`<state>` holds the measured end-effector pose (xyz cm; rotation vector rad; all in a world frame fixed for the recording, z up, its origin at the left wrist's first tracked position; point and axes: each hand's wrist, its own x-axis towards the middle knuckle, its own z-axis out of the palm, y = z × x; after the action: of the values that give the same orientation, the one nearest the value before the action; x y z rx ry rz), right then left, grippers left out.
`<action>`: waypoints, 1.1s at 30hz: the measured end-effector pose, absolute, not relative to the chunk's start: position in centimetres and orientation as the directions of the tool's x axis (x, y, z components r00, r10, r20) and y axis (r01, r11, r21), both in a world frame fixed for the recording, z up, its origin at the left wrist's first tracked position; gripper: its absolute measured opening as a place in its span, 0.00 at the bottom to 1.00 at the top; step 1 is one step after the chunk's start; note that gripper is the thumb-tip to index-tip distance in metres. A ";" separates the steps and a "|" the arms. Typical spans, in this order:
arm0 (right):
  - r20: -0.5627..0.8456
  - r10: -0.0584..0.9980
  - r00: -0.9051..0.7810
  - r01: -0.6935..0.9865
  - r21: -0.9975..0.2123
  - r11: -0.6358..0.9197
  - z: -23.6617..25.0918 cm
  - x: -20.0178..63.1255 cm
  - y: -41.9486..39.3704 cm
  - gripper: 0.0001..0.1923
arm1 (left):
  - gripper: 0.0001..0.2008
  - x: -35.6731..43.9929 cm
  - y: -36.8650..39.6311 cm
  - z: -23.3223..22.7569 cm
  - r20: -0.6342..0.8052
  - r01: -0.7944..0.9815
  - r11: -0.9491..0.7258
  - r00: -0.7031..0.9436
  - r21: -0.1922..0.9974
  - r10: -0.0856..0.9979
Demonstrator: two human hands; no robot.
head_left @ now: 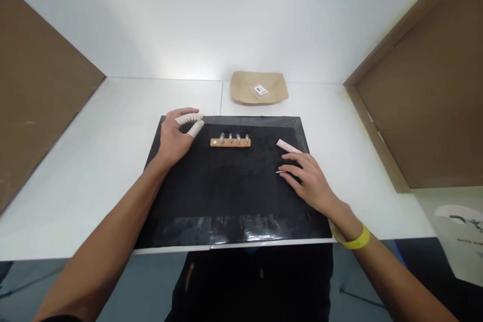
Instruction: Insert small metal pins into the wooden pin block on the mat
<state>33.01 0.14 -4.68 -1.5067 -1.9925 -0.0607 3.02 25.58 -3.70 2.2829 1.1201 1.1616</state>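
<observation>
left hand [174, 137] rests palm-down on the far-left corner of the black mat [226, 196], fingers loosely curled, grasping nothing; white finger cots [191, 123] cover the index and another fingertip, prob. to keep prints or static off small parts. just to its right, not touching, lies a small wooden strip [230, 142] w/ four clear upright pieces seated in a row along it, looks like a holder that keeps them standing and evenly spaced. right hand [307, 178] lies flat on the mat's right side, fingers spread and relaxed, gripping nothing; its fingertips sit at a thin pale sliver [279, 172], too small to identify, and a pinkish flat strip [289, 146] lies just beyond them, near the mat edge. a yellow wristband [354, 239] circles the right wrist. the mat itself sits square to the front edge of the white table [113, 110], a dark working surface vs. the pale top. further back, well apart, a brown paper tray [241, 91] holds a small clear packet [259, 91] w/ a label. brown panels flank the booth both sides.
</observation>
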 end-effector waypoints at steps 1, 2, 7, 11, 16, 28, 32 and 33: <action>0.500 0.855 -0.140 0.883 -0.328 0.336 -4.9 33.1 -0.2 0.06 | 0.06 3.2 25.3 -3.9 0.533 0.496 -0.636 0.353 0.591 0.769; 0.496 0.857 -0.140 0.883 -0.329 0.334 -5.1 33.1 -0.4 0.06 | 0.06 3.4 25.0 -4.1 0.545 0.500 -0.643 0.349 0.580 0.762; 0.496 0.854 -0.157 0.887 -0.310 0.343 -4.7 33.1 -1.2 0.06 | 0.07 2.8 24.2 -4.6 0.606 0.539 -0.596 0.186 0.595 0.773; 0.477 0.859 -0.188 0.896 -0.276 0.349 -3.8 33.1 -1.3 0.05 | 0.07 2.3 24.5 -5.1 0.589 0.569 -0.526 0.088 0.632 0.803; 0.443 0.861 -0.249 0.903 -0.215 0.371 -3.5 32.7 -1.5 0.16 | 0.08 2.4 24.4 -5.4 0.600 0.593 -0.512 0.061 0.621 0.798; 0.357 0.882 -0.306 0.907 -0.173 0.384 -4.2 33.0 -0.6 0.38 | 0.07 2.6 24.0 -5.1 0.593 0.626 -0.487 0.047 0.610 0.804; 0.378 0.890 -0.255 0.908 -0.222 0.354 -3.9 33.5 1.3 0.35 | 0.07 2.5 24.1 -5.2 0.591 0.596 -0.494 0.040 0.633 0.806; 0.385 0.890 -0.244 0.911 -0.224 0.346 -3.9 33.6 1.9 0.35 | 0.07 2.5 24.1 -5.3 0.594 0.600 -0.497 0.044 0.627 0.803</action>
<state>33.59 1.86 -3.90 -1.5740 -2.1713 -0.0627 2.53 24.15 -5.25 2.1081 1.4473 1.4368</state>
